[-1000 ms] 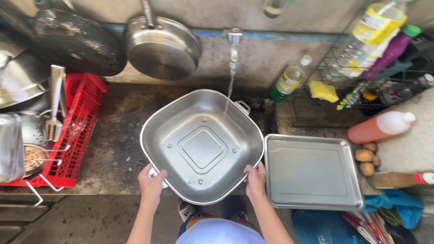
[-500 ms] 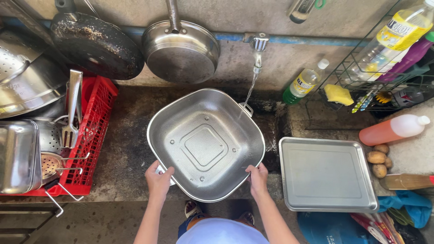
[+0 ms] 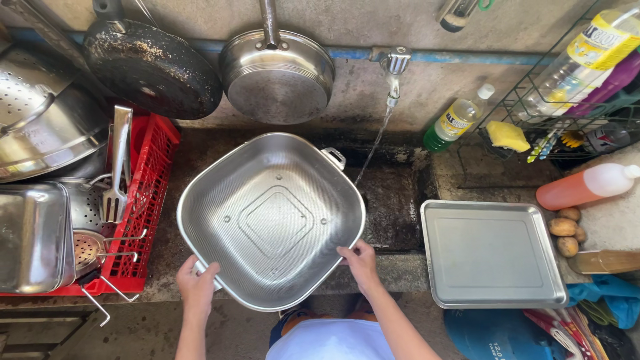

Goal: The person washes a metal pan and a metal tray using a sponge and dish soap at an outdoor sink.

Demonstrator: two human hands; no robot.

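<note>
Both hands are clamped on a big square stainless pan [image 3: 271,220], the perforated kind with rounded corners. The left hand [image 3: 197,285] grips the handle at the pan's near-left corner, and the right hand [image 3: 361,262] pinches the rim at the near-right side, thumb over the edge. The pan is held up tilted over the dark, wet concrete sink trough [image 3: 393,213], with its inside facing up and its other small handle [image 3: 333,157] at the far corner.

Just right of the pan, water [image 3: 377,143] runs down from a tap [image 3: 395,63] on a blue pipe [image 3: 467,57] along the back wall. The stream falls past the pan's far-right edge and doesn't land inside it.

On the right side of the tabletop sits a flat rectangular metal tray [image 3: 493,253], well clear of the right hand. Beside its right edge are a few small potatoes [image 3: 567,235] and an orange squeeze bottle [image 3: 587,185] lying on its side. Behind that is a wire rack [image 3: 567,113] with a yellow sponge [image 3: 507,135] and bottles, plus a bottle with green liquid [image 3: 457,120] standing against the wall.

At the left edge there's a red plastic crate [image 3: 143,200] packed with metal stuff: tongs [image 3: 119,167], strainers, a steel container [image 3: 33,237]. On the wall hang a blackened frying pan [image 3: 150,67] and a shiny steel pan [image 3: 277,73].
</note>
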